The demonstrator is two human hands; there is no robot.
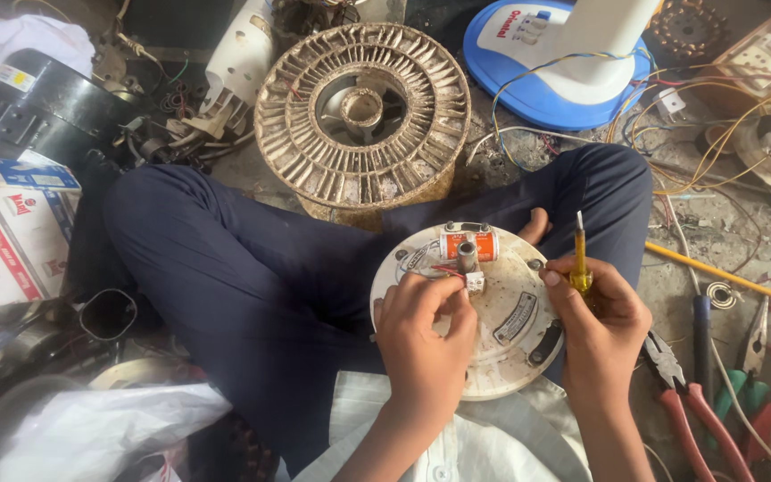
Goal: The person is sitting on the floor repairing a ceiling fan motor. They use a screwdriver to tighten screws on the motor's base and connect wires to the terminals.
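Where the crossed legs in dark blue trousers [252, 268] meet, a round white fan motor housing [501, 348] is rested on the lap, flat side up. At its centre a short metal shaft [467, 256] is seen upright, with an orange and white cylindrical capacitor [470, 245] lying just behind it and a small white connector block [475, 282] just in front. The left hand [426, 335] is laid over the near left part of the housing, its fingertips pinched narrowly on thin wires beside the connector block. The right hand [595, 308] is closed around a yellow-handled screwdriver [580, 259], held upright at the right rim of the housing with the blade pointing up. On the floor to the right, red-handled pliers [684, 402] are laid near the right wrist, with green-handled pliers [747, 375] further right. Beyond the knees, a dusty round slotted fan casing [363, 116] is set, and a blue and white fan base [555, 54] is placed to its right among loose coloured wires [716, 134]. A white cardboard box [20, 232] is noted at far left.
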